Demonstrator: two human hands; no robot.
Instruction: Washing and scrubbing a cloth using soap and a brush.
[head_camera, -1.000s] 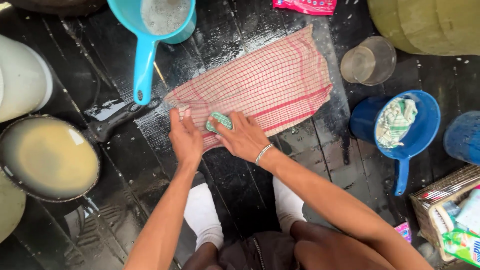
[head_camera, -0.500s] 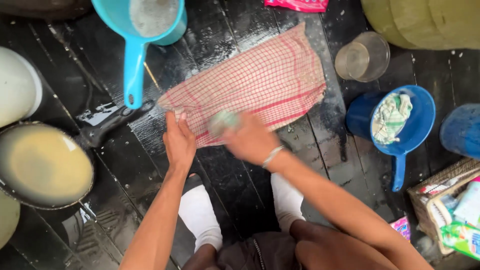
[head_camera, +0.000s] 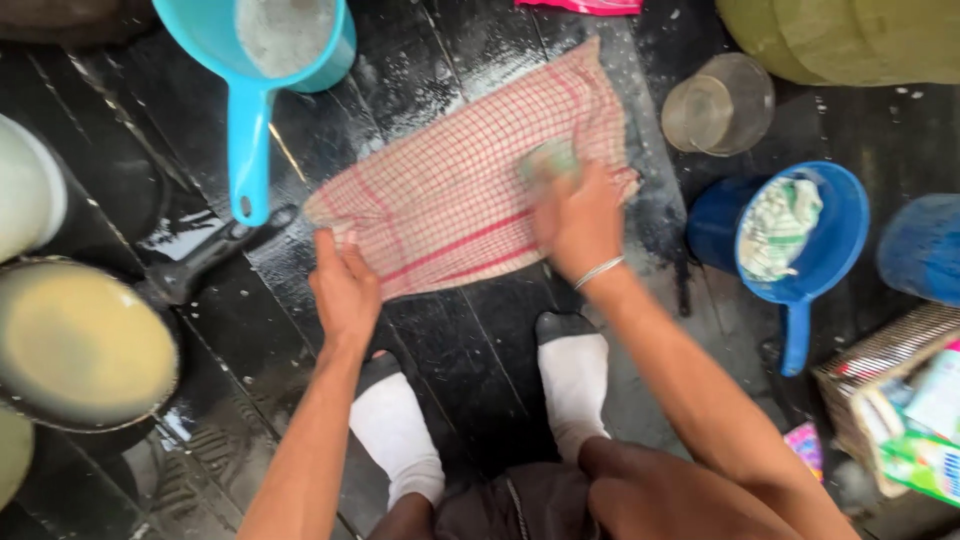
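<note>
1. We saw the red-checked cloth (head_camera: 455, 185) spread flat on the wet black plank floor (head_camera: 490, 350), between the person's feet and a turquoise dipper (head_camera: 255, 40) of foamy water.
2. The left hand (head_camera: 345, 285) lay palm-down on the cloth's near-left corner, fingers (head_camera: 337, 252) flat and close together; we judged it was pinning the fabric so that it would not slide.
3. The right hand (head_camera: 580, 220) was at the cloth's far-right end, its fingers curled over a pale green block (head_camera: 548, 160) (soap, most likely) pressed against the fabric. Motion blur there hid the exact grip, so we could not tell how tightly it closed.
4. A blue dipper (head_camera: 800, 240) to the right held another bunched checked cloth (head_camera: 780, 225), and a clear cup (head_camera: 720, 102) lay on its side just beyond it.
5. A dark basin of cloudy water (head_camera: 80, 340) sat at the left, within reach of the left hand.
6. Much was cut off: the yellowish tub (head_camera: 850, 40) at the top right, the pink packet (head_camera: 580, 5) at the top edge and the woven basket (head_camera: 890, 400) of packets at the right showed only in part.
</note>
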